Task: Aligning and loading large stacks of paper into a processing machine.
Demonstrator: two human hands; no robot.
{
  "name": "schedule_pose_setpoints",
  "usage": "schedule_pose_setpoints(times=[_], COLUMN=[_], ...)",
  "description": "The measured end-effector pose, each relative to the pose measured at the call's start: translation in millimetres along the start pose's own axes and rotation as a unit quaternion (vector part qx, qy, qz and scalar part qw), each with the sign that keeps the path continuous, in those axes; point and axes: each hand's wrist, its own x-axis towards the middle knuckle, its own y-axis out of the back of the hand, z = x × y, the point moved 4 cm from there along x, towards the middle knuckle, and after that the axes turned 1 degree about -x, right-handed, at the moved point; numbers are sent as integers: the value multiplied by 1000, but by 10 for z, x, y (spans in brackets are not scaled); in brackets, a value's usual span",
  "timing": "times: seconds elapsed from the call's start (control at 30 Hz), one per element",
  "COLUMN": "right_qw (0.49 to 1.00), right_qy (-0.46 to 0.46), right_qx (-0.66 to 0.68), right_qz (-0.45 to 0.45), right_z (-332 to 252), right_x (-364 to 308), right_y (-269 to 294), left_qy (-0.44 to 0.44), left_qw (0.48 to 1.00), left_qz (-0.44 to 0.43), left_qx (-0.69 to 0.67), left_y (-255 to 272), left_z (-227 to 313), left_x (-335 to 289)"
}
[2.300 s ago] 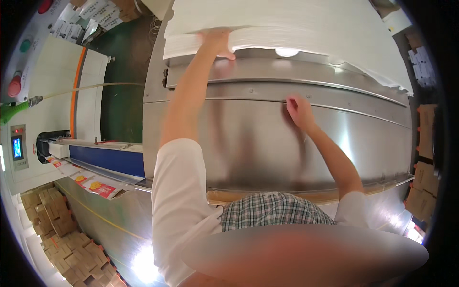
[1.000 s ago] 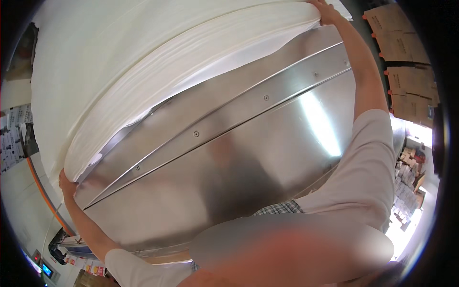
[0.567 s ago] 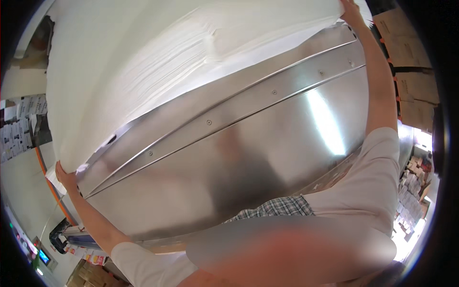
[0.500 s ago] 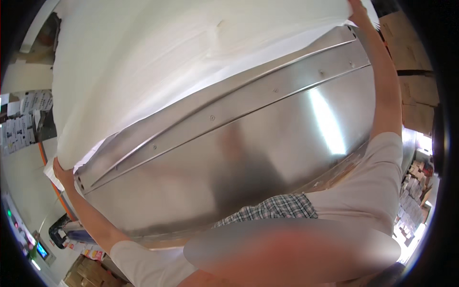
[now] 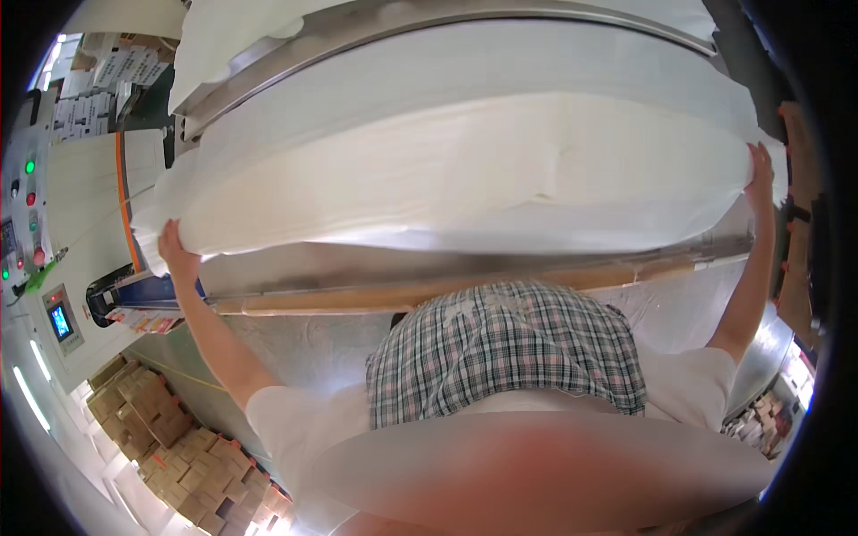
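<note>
A wide white sheet (image 5: 626, 67), thin and cloth-like or film-like, stretches across in front of me, with a cream-coloured layer (image 5: 402, 170) over its near part. My left hand (image 5: 180, 257) is closed on the near left end of the sheet, where a loose corner hangs past the fingers. Its right end is gripped by my right hand (image 5: 760, 172), with a flap sticking out beyond it. Both arms are spread wide. Under the sheet's sagging near edge shows a strip of the shiny metal table (image 5: 357, 266).
Behind the sheet, a curved metal bar (image 5: 429, 20) spans the machine. A brown strip (image 5: 375, 298) lines the table's near edge. At left stand a control panel (image 5: 31, 201) with coloured buttons and a small screen (image 5: 61, 320). Cardboard boxes (image 5: 206, 464) are stacked at lower left.
Both hands have drawn the sheet toward me, so it now covers most of the bare metal. The view has levelled, and the metal bar shows at the far side.
</note>
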Motion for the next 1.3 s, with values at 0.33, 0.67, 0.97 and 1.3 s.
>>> schedule_pose_setpoints(times=[0.33,0.67,0.97,1.3], right_qw=[988,880,659,843], right_qy=[-80,-83,53,-56], right_qx=[9,18,-157,324], right_qz=[-128,-467,-734,-426], right_z=[-916,-594,-106,-979], right_x=[-935,-202,290,840], right_y=[-258,-176,-1048,-558], left_qy=[83,177,57,44], left_qw=[988,843,842,945], left_qz=[-126,-508,-536,-65], left_qx=[-7,9,-35,-319], left_y=[-484,-523,-1180,172], left_z=[269,-139,234,1971], left_x=[-1157,-412,390,193])
